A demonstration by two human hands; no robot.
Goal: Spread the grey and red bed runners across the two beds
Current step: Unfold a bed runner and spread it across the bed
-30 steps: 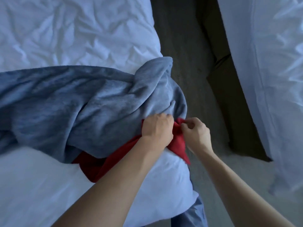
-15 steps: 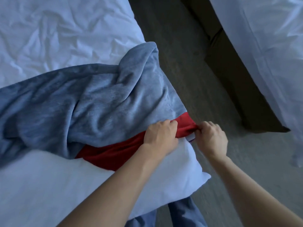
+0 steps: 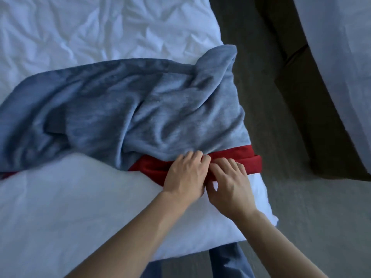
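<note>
At five o'clock on the near bed (image 3: 84, 207), the left hand (image 3: 185, 177) and right hand (image 3: 230, 185) both pinch the red runner (image 3: 249, 159) under the crumpled grey runner (image 3: 124, 109).

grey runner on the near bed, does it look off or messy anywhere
Yes. The grey runner lies bunched in deep folds, one corner sticking up at the bed's edge, covering most of the red runner, where both hands work.

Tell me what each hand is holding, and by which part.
Both the left hand and right hand grip the red bed runner along its near edge, by the bed's corner.
</note>
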